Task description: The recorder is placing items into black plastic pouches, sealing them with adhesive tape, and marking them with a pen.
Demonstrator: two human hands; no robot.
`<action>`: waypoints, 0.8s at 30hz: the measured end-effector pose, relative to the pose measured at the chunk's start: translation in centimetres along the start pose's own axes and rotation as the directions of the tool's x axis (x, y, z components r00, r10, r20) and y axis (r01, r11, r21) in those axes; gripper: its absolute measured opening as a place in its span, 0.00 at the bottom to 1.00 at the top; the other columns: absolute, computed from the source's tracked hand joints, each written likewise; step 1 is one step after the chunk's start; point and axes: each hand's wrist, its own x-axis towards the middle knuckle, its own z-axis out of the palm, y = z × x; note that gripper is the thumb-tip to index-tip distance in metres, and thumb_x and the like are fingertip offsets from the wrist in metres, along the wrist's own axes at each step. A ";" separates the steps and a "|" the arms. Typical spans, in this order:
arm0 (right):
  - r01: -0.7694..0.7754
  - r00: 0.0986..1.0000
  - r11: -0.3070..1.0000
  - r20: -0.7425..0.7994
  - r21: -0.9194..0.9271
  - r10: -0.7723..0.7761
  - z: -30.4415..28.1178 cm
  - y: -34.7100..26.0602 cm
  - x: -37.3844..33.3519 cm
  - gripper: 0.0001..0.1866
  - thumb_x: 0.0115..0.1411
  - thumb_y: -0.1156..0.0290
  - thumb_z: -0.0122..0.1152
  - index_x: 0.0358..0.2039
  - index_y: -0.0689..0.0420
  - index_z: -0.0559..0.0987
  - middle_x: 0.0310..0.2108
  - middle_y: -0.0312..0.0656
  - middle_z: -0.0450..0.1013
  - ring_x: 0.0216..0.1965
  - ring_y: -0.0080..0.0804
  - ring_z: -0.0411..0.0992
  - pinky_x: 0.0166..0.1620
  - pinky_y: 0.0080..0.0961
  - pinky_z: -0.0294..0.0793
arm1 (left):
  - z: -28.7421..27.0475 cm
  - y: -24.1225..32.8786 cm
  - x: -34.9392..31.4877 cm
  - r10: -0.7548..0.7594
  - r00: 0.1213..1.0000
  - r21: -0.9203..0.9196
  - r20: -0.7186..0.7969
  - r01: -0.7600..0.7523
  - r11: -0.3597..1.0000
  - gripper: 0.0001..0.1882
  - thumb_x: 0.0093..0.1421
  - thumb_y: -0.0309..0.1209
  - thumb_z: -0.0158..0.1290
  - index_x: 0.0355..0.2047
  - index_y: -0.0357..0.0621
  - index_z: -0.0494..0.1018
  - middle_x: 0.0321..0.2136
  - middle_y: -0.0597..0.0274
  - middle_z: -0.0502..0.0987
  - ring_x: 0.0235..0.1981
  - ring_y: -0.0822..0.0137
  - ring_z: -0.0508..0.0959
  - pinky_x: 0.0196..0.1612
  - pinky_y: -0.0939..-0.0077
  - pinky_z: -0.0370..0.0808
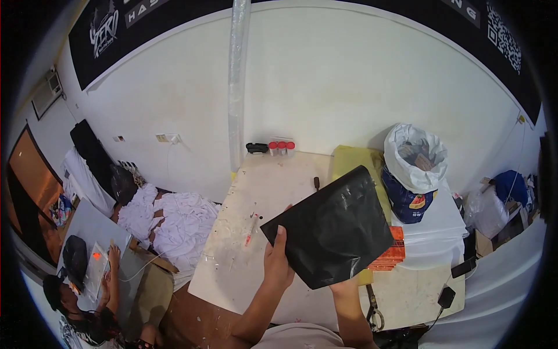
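A black plastic bag (pixel 334 230), flat and glossy, is held tilted above the white table. My left hand (pixel 278 264) grips its left edge, with the thumb on top and the other fingers mostly hidden. At the bag's lower edge, my right hand (pixel 344 285) is behind the plastic; only its wrist side shows and its fingers are hidden. Beneath the bag's right side lies a stack of orange-red packets (pixel 392 251). Scissors (pixel 376 319) rest near the table's front, right of my right forearm. Some yellow plastic sheeting (pixel 351 156) lies behind the bag.
An open white-and-blue sack (pixel 411 174) stands at the back right. Red-capped containers (pixel 282 148) and a black object (pixel 256 148) sit along the wall. A slim red-and-white stick (pixel 251 230) lies left. Black adapters (pixel 446 296) are at right. Another person (pixel 87 311) works far left.
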 end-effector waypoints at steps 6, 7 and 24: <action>0.072 0.992 0.997 -0.106 0.021 -0.070 2.8 0.5 1.0 0.27 0.62 0.59 0.45 0.59 0.53 0.56 0.59 0.41 0.54 0.58 0.37 0.56 0.61 0.36 0.54 | 0.0 -0.5 -0.1 0.019 0.999 -0.030 -0.039 -0.020 0.999 0.27 0.63 0.40 0.42 0.57 0.38 0.54 0.53 0.57 0.63 0.53 0.65 0.65 0.56 0.71 0.62; 0.030 0.990 0.999 -0.142 0.045 -0.023 2.5 0.6 1.7 0.27 0.63 0.57 0.43 0.60 0.53 0.55 0.60 0.41 0.54 0.59 0.37 0.55 0.61 0.36 0.54 | -0.1 -0.7 -0.2 -0.002 0.999 -0.030 -0.052 0.001 1.000 0.26 0.63 0.39 0.43 0.57 0.38 0.54 0.53 0.57 0.64 0.53 0.64 0.65 0.55 0.70 0.63; 0.029 0.921 0.937 -0.355 -0.348 -0.161 3.1 -1.7 2.9 0.25 0.63 0.65 0.44 0.59 0.57 0.56 0.57 0.41 0.56 0.58 0.33 0.56 0.58 0.27 0.56 | -3.9 -3.9 1.6 -0.244 0.963 -0.539 0.117 0.268 0.799 0.24 0.63 0.43 0.40 0.53 0.40 0.61 0.53 0.55 0.65 0.54 0.57 0.65 0.58 0.59 0.59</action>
